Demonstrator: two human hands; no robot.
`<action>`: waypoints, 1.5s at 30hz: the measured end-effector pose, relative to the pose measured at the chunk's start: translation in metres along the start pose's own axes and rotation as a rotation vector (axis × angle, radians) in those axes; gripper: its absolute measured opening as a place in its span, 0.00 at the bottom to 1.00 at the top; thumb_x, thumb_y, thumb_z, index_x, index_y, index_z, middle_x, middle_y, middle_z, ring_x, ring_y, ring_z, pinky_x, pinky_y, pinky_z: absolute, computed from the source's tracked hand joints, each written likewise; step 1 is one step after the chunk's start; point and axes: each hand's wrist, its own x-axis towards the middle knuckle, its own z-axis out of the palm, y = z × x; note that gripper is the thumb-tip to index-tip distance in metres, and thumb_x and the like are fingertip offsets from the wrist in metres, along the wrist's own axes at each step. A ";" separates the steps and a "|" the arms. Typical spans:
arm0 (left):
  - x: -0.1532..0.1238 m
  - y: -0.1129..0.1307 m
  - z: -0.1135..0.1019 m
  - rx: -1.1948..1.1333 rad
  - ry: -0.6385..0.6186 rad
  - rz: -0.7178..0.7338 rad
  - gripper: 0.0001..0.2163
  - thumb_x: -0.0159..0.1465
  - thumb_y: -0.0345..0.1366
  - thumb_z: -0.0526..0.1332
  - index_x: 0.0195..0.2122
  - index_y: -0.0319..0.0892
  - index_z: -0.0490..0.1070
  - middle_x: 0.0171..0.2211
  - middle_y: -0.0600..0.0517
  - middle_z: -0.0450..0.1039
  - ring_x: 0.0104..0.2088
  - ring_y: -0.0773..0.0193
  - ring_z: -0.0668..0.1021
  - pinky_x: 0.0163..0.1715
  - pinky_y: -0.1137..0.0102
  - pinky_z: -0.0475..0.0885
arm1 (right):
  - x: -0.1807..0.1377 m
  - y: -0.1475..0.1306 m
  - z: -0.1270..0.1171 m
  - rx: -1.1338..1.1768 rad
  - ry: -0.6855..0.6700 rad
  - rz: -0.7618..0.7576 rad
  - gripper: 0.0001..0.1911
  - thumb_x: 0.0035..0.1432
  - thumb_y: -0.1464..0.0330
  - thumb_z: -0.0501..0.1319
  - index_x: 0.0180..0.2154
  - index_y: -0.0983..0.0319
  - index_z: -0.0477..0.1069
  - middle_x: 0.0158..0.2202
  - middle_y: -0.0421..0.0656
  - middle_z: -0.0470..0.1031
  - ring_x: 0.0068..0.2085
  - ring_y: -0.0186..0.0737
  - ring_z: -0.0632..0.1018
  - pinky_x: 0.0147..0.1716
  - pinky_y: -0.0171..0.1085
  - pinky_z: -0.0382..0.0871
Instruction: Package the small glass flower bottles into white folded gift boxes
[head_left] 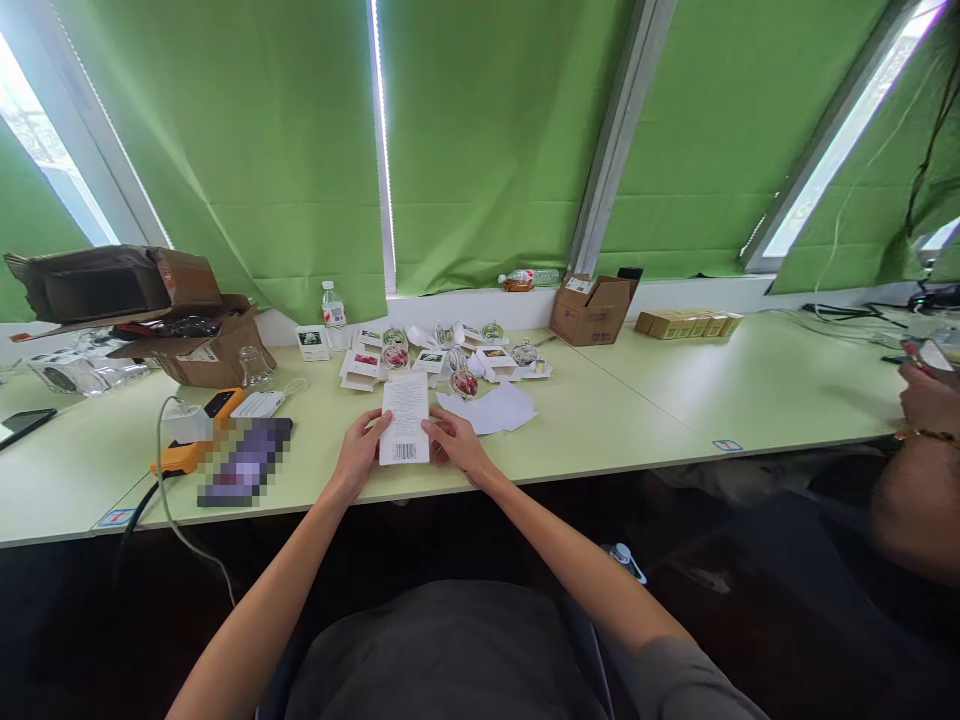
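Note:
A flat white carton (405, 418) with printed text and a barcode lies on the pale green table (615, 420) right in front of me. My left hand (361, 448) grips its left edge, fingers curled round it. Pinching the carton's right edge near the barcode is my right hand (455, 442). Just behind the carton sit several small white boxes (364, 364) and round glass ornaments (464, 382), with loose white paper sheets (495, 408) to the right.
Open cardboard boxes (195, 345) stand at the back left, another brown box (592, 308) at the back right. An orange device (187, 450) with a cable, a water bottle (334, 315) and a row of tan boxes (686, 323) are also there. Another person's hand (926, 395) is at the far right.

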 end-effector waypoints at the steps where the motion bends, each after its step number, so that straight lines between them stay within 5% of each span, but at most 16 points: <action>1: 0.001 0.000 0.000 -0.009 0.018 -0.009 0.26 0.57 0.51 0.65 0.52 0.39 0.70 0.39 0.43 0.79 0.30 0.56 0.81 0.19 0.71 0.70 | 0.001 0.001 0.000 0.002 0.001 0.012 0.31 0.56 0.52 0.63 0.56 0.63 0.67 0.29 0.44 0.77 0.22 0.35 0.73 0.16 0.33 0.65; 11: -0.003 0.002 0.000 -0.023 -0.116 0.055 0.26 0.60 0.54 0.60 0.51 0.39 0.72 0.42 0.43 0.78 0.34 0.55 0.80 0.21 0.71 0.70 | 0.000 0.000 -0.001 -0.066 -0.012 -0.031 0.25 0.61 0.51 0.56 0.51 0.59 0.73 0.31 0.42 0.76 0.24 0.35 0.73 0.19 0.32 0.68; 17: -0.006 0.005 0.003 -0.009 -0.102 0.064 0.27 0.61 0.55 0.58 0.53 0.39 0.71 0.46 0.42 0.77 0.40 0.52 0.79 0.28 0.69 0.72 | 0.000 0.002 0.000 -0.129 -0.048 -0.050 0.24 0.60 0.50 0.55 0.44 0.60 0.77 0.31 0.43 0.76 0.28 0.37 0.75 0.22 0.34 0.72; 28: -0.013 0.010 0.009 0.017 -0.233 0.086 0.25 0.63 0.51 0.58 0.55 0.39 0.69 0.49 0.44 0.75 0.47 0.52 0.76 0.46 0.63 0.70 | -0.006 -0.006 0.000 -0.329 -0.083 -0.131 0.24 0.62 0.52 0.54 0.49 0.59 0.75 0.29 0.41 0.75 0.24 0.33 0.71 0.25 0.34 0.70; 30: -0.013 0.009 0.008 0.049 -0.222 0.083 0.26 0.63 0.52 0.58 0.55 0.39 0.69 0.48 0.44 0.76 0.46 0.53 0.77 0.46 0.64 0.70 | -0.007 -0.007 0.002 -0.365 -0.059 -0.127 0.26 0.62 0.52 0.55 0.53 0.60 0.73 0.28 0.40 0.74 0.22 0.32 0.69 0.25 0.34 0.69; 35: -0.010 0.007 0.005 0.139 -0.131 0.082 0.30 0.62 0.55 0.57 0.57 0.38 0.65 0.46 0.43 0.76 0.41 0.54 0.78 0.40 0.63 0.72 | -0.009 -0.010 0.005 -0.302 -0.054 -0.136 0.37 0.58 0.52 0.60 0.65 0.58 0.55 0.43 0.47 0.76 0.32 0.36 0.74 0.25 0.33 0.70; 42: -0.002 0.003 0.003 0.092 -0.037 0.121 0.24 0.59 0.52 0.62 0.50 0.40 0.72 0.47 0.45 0.76 0.44 0.55 0.77 0.40 0.67 0.71 | -0.006 -0.005 0.004 -0.213 -0.105 -0.087 0.36 0.57 0.54 0.62 0.63 0.57 0.57 0.39 0.46 0.77 0.29 0.36 0.75 0.27 0.36 0.72; 45: 0.001 0.000 0.002 -0.010 0.033 0.082 0.26 0.57 0.50 0.65 0.52 0.39 0.71 0.44 0.44 0.77 0.39 0.58 0.78 0.34 0.69 0.71 | -0.003 -0.001 0.002 -0.074 -0.033 -0.023 0.42 0.58 0.55 0.62 0.67 0.55 0.45 0.38 0.45 0.76 0.27 0.37 0.75 0.24 0.36 0.72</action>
